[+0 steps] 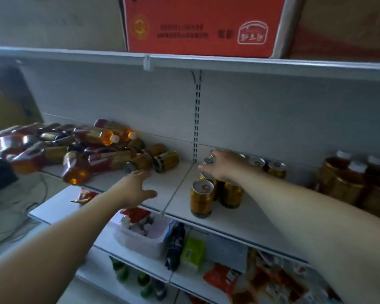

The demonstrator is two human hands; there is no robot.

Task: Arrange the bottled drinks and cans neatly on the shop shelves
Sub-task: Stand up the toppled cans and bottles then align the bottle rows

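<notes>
Cans, toppled, lie on the shelf just beyond the left hand, long axes running away from it and round ends facing it. That hand is spread wide, empty, and the nearer one. The right hand curls over an upright can among standing cans. Fallen bottles pile left of the left hand.

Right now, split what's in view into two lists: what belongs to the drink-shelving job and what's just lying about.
Job: toppled amber plastic bottles; gold metal cans on their sides; upright gold metal cans; upright white-capped amber bottles; white metal shelf; left hand, open; right hand, gripping an upright can's top.
Lying about: red cardboard box; clear plastic tub; green packet; red snack packets.
</notes>
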